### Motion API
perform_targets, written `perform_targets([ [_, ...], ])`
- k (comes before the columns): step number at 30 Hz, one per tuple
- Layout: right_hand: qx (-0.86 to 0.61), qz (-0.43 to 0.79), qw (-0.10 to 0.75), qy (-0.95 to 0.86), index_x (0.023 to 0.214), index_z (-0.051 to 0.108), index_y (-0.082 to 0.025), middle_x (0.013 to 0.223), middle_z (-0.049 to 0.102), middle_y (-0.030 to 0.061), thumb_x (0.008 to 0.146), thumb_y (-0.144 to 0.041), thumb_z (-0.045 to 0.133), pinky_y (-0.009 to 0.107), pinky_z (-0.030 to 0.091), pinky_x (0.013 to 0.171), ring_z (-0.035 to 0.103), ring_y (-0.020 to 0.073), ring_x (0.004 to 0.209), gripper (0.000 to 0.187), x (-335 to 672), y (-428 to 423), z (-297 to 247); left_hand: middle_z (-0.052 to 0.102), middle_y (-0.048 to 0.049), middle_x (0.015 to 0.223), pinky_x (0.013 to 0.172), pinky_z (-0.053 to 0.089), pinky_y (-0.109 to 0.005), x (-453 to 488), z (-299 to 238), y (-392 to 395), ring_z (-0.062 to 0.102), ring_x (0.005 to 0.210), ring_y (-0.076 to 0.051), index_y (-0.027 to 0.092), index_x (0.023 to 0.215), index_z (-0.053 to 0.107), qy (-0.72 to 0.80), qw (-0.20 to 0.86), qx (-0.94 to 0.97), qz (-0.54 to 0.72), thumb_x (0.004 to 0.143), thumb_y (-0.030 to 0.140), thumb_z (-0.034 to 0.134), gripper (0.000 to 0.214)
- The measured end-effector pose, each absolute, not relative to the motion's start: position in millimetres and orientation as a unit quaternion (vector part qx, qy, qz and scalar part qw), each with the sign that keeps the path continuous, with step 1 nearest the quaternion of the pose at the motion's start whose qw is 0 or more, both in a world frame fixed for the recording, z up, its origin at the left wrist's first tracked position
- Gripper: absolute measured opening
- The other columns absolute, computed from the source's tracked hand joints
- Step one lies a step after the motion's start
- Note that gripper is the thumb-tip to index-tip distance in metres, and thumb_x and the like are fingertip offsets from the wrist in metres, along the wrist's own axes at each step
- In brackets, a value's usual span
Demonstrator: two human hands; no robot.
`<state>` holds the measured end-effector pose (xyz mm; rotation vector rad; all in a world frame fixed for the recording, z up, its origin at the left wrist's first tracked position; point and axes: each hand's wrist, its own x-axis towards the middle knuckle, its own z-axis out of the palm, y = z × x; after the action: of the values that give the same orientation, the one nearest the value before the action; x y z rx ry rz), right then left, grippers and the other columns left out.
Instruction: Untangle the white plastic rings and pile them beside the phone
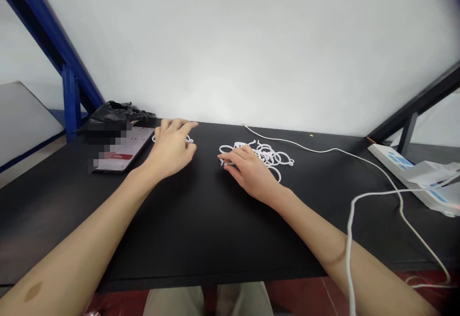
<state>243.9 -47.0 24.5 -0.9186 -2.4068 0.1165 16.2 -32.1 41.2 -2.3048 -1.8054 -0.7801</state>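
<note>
My left hand (pixel 171 146) is over the left part of the black table, its fingers apart and holding nothing. White plastic rings (pixel 189 139) show partly from behind it; the hand hides the rest. To the right, my right hand (pixel 253 169) has thumb and fingers closed together at a white plastic ring (pixel 226 148), which looks like a curtain ring with a small eyelet. Behind and beside that hand lies a tangled pile of several similar white rings (pixel 268 154), part of it covered by the fingers.
A phone (pixel 131 149) lies left of my left hand, with a crumpled black plastic bag (pixel 117 112) behind it. A white cable (pixel 336 149) runs across the right side and loops over my right forearm. White boxes (pixel 398 162) stand at the right edge of the black table (pixel 201 239).
</note>
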Motion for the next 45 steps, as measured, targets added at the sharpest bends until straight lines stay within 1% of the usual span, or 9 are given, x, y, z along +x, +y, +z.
perform_targets([
  [5, -0.37, 0.224, 0.428, -0.794, 0.119, 0.063, -0.024, 0.098, 0.064, 0.0045, 0.094, -0.022, 0.051, 0.031, 0.055, 0.079, 0.063, 0.015, 0.086, 0.027, 242, -53, 33, 0.058, -0.0082, 0.126, 0.101, 0.04, -0.045, 42, 46, -50, 0.047, 0.115, -0.027, 0.019, 0.133, 0.049, -0.423, -0.054, -0.864, -0.269, 0.084, 0.02, 0.048, 0.05],
  [10, -0.398, 0.348, 0.458, -0.714, 0.11, 0.065, -0.021, 0.103, 0.069, 0.0048, 0.094, -0.031, 0.053, 0.03, 0.057, 0.076, 0.066, 0.0138, 0.082, 0.022, 244, -54, 34, 0.063, -0.0079, 0.11, 0.088, 0.047, -0.042, 56, 36, -55, 0.055, 0.101, -0.026, 0.019, 0.127, 0.053, -0.423, -0.089, -0.855, -0.286, 0.09, 0.038, 0.053, 0.042],
  [18, -0.399, 0.287, 0.462, -0.738, 0.101, 0.065, -0.022, 0.103, 0.068, 0.0048, 0.093, -0.032, 0.055, 0.03, 0.055, 0.076, 0.066, 0.014, 0.083, 0.016, 242, -54, 32, 0.065, -0.0064, 0.103, 0.083, 0.047, -0.04, 59, 35, -54, 0.054, 0.093, -0.024, 0.018, 0.118, 0.057, -0.401, -0.081, -0.867, -0.284, 0.09, 0.04, 0.057, 0.035],
  [26, -0.41, 0.278, 0.454, -0.741, 0.087, 0.062, -0.021, 0.081, 0.067, 0.0002, 0.09, -0.034, 0.061, 0.027, 0.051, 0.07, 0.063, 0.0132, 0.073, 0.012, 242, -55, 37, 0.065, -0.0045, 0.109, 0.086, 0.045, -0.037, 59, 31, -52, 0.053, 0.096, -0.022, 0.02, 0.115, 0.056, -0.377, -0.098, -0.869, -0.306, 0.091, 0.037, 0.061, 0.03],
  [30, -0.409, 0.313, 0.444, -0.733, 0.077, 0.057, -0.021, 0.067, 0.062, -0.0031, 0.09, -0.034, 0.06, 0.025, 0.048, 0.062, 0.058, 0.0114, 0.062, 0.019, 245, -54, 40, 0.065, -0.0035, 0.11, 0.088, 0.045, -0.036, 57, 35, -54, 0.053, 0.098, -0.021, 0.021, 0.116, 0.058, -0.352, -0.119, -0.879, -0.298, 0.092, 0.031, 0.06, 0.026],
  [34, -0.411, 0.344, 0.436, -0.723, 0.076, 0.055, -0.021, 0.064, 0.061, -0.0033, 0.09, -0.04, 0.06, 0.025, 0.048, 0.061, 0.058, 0.0119, 0.059, 0.024, 246, -53, 40, 0.065, -0.0031, 0.107, 0.088, 0.046, -0.034, 58, 40, -57, 0.053, 0.098, -0.021, 0.021, 0.117, 0.058, -0.348, -0.133, -0.884, -0.284, 0.092, 0.027, 0.059, 0.026],
  [37, -0.431, 0.304, 0.434, -0.73, 0.091, 0.059, -0.021, 0.075, 0.066, -0.0004, 0.092, -0.041, 0.057, 0.029, 0.051, 0.068, 0.063, 0.0148, 0.069, 0.02, 246, -52, 35, 0.064, -0.0052, 0.112, 0.09, 0.046, -0.035, 55, 40, -53, 0.053, 0.102, -0.022, 0.019, 0.121, 0.057, -0.367, -0.095, -0.884, -0.275, 0.092, 0.032, 0.058, 0.032],
  [41, -0.44, 0.092, 0.346, -0.824, 0.115, 0.061, -0.02, 0.104, 0.067, 0.008, 0.093, -0.033, 0.057, 0.041, 0.047, 0.093, 0.058, 0.0238, 0.101, 0.025, 246, -46, 25, 0.062, -0.0119, 0.118, 0.095, 0.044, -0.043, 40, 33, -38, 0.052, 0.108, -0.029, 0.014, 0.129, 0.055, -0.494, 0.021, -0.83, -0.258, 0.094, 0.035, 0.052, 0.042],
  [45, -0.424, -0.045, 0.237, -0.873, 0.109, 0.067, -0.017, 0.11, 0.064, 0.0126, 0.091, -0.025, 0.06, 0.045, 0.044, 0.097, 0.05, 0.0289, 0.108, 0.022, 246, -42, 18, 0.061, -0.0171, 0.12, 0.093, 0.043, -0.05, 21, 27, -25, 0.048, 0.113, -0.037, 0.009, 0.131, 0.056, -0.612, 0.1, -0.755, -0.213, 0.093, 0.035, 0.047, 0.046],
])
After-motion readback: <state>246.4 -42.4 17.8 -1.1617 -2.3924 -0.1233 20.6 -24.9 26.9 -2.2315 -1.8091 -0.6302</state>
